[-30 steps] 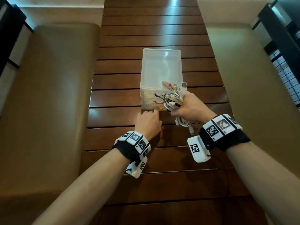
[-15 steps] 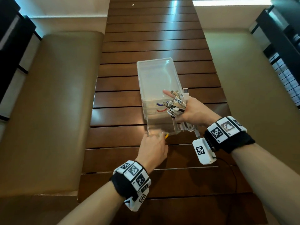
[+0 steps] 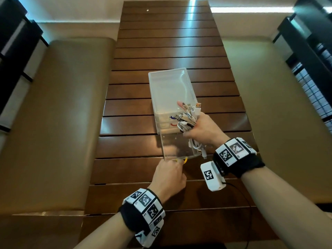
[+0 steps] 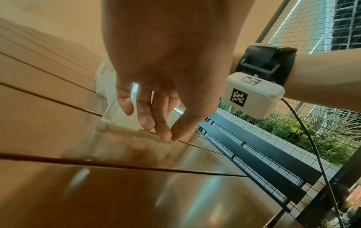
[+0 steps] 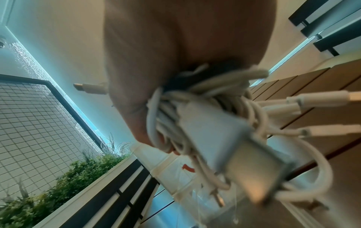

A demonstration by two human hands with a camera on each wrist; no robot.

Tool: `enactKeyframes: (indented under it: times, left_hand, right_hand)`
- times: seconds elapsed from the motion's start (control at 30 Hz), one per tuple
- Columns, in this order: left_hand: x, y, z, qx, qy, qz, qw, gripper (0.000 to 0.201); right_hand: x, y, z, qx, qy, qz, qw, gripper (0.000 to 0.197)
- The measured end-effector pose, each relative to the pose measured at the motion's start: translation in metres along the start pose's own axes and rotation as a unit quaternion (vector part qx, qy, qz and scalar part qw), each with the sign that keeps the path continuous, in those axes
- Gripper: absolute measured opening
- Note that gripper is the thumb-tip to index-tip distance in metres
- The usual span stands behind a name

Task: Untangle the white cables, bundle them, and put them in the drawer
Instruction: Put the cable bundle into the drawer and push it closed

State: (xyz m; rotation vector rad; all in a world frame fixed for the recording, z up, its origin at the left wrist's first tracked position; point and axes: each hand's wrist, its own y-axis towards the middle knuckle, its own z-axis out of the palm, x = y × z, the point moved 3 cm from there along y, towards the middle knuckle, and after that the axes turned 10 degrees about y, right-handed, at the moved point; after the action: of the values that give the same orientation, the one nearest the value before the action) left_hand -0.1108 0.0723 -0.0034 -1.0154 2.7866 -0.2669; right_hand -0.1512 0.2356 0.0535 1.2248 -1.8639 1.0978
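A translucent drawer unit point(image 3: 170, 87) stands mid-table, its clear bottom drawer point(image 3: 177, 146) pulled out toward me. My left hand point(image 3: 175, 164) pinches the drawer's yellow handle point(image 3: 185, 160) at the near edge; in the left wrist view the thumb and fingertips point(image 4: 166, 135) meet at the drawer front point(image 4: 121, 118). My right hand point(image 3: 199, 130) grips a bundle of white cables point(image 3: 186, 121) just above the open drawer, by the unit's right front corner. Plugs stick up and loops hang below the fist. Up close, the cable bundle point(image 5: 215, 123) fills the right wrist view.
The slatted wooden table point(image 3: 161, 42) runs away from me between two tan cushioned benches point(image 3: 53, 123) point(image 3: 280, 105). Two upper drawers with a blue handle point(image 3: 172, 117) and a red handle point(image 3: 173, 124) stay closed. A black wire point(image 3: 248, 203) trails from my right wrist camera.
My left hand has drawn the bottom drawer out toward me by its yellow handle. The right hand keeps the cable bundle at the unit's front.
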Motion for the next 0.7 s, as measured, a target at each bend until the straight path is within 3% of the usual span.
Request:
enactKeyframes:
  times: [0.13, 0.3, 0.43, 0.53, 0.6, 0.7]
  left_hand:
    - [0.008, -0.004, -0.004, 0.042, 0.006, -0.010, 0.999, 0.034]
    - [0.009, -0.011, -0.003, 0.039, -0.014, -0.006, 0.999, 0.036]
    - [0.014, -0.014, 0.001, 0.036, -0.097, -0.009, 0.995, 0.035]
    - [0.029, -0.016, -0.008, -0.055, -0.195, -0.041, 0.978, 0.019]
    - [0.042, -0.014, -0.014, -0.119, -0.164, -0.075, 0.976, 0.019]
    - [0.051, -0.009, -0.006, -0.033, -0.046, -0.073, 0.996, 0.031]
  right_hand:
    - [0.003, -0.001, 0.009, -0.018, -0.019, -0.028, 0.999, 0.092]
    - [0.005, -0.003, 0.012, -0.025, -0.025, -0.024, 0.999, 0.085]
    - [0.010, -0.024, 0.018, -0.061, -0.072, -0.079, 0.992, 0.097]
    - [0.010, -0.043, 0.034, -0.075, -0.128, -0.079, 0.986, 0.091]
    - [0.008, -0.043, 0.047, -0.051, -0.158, -0.020, 0.986, 0.077]
    - [0.008, -0.028, 0.060, -0.021, -0.220, 0.086, 0.971, 0.050]
